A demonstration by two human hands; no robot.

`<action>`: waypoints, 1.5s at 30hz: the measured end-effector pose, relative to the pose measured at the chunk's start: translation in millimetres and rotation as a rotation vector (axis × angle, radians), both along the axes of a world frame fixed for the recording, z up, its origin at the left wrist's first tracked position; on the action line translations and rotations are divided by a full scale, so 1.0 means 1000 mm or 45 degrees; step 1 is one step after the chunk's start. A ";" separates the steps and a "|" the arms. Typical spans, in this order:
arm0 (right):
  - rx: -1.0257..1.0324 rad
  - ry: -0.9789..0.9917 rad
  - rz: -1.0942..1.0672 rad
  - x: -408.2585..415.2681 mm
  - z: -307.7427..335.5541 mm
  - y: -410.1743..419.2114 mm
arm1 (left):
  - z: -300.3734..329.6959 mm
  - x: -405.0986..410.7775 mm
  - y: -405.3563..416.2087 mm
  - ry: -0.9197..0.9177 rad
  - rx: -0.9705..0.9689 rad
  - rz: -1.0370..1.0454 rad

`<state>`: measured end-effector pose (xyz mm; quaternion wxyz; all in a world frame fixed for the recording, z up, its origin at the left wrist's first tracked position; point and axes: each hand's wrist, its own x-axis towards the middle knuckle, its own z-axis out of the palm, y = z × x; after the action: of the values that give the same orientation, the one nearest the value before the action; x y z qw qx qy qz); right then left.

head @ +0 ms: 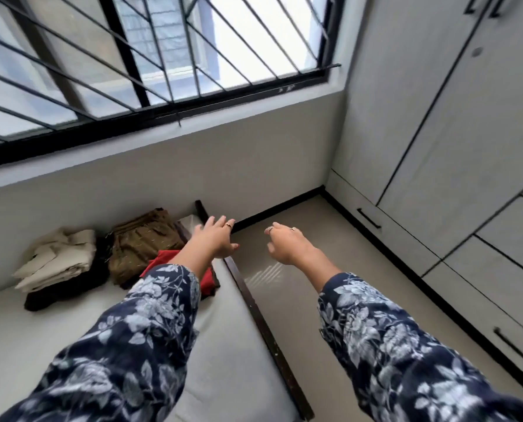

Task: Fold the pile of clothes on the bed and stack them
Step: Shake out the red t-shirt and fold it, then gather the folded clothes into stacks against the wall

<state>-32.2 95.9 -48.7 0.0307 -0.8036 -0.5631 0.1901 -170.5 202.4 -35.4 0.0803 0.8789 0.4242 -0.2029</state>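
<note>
Both hands are reaching out empty above the bed's edge, with folded clothes lying at the far end of the mattress.

In the head view, the left hand (216, 239) is stretching forward with straight, spread fingers, holding nothing, and the right hand (284, 243) is hanging over the floor (330, 239) with loosely curled fingers, also holding nothing; both arms are wearing dark blue floral sleeves (138, 330). On the bed (41, 345), near the wall under the barred window (162, 56), a cream folded garment (57, 258) is sitting on top of a black garment (65, 292), forming one stack. Just beside it, an olive-brown folded garment (141, 243) is lying flat, and a red garment (207, 277) is showing partly under the left forearm. White wardrobe doors (452, 147) are standing along the right.
</note>
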 end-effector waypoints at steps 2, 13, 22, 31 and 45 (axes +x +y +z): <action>-0.031 -0.030 -0.030 0.008 0.001 -0.014 | 0.004 0.013 -0.003 0.036 0.019 -0.061; -0.066 -0.063 -0.341 0.141 -0.002 -0.089 | -0.003 0.183 -0.056 -0.034 0.000 -0.406; -0.163 0.013 -0.418 0.322 -0.044 -0.133 | -0.050 0.361 -0.092 0.039 -0.088 -0.453; -0.192 0.092 -0.465 0.455 -0.061 -0.166 | -0.072 0.495 -0.120 0.063 -0.158 -0.517; -0.152 0.162 -0.483 0.531 -0.094 -0.105 | -0.102 0.568 -0.048 0.125 -0.176 -0.585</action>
<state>498.8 -9.3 -142.3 0.0539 -0.8819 -0.3865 0.2643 397.7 154.2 -137.9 0.0713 0.9337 0.2016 -0.2871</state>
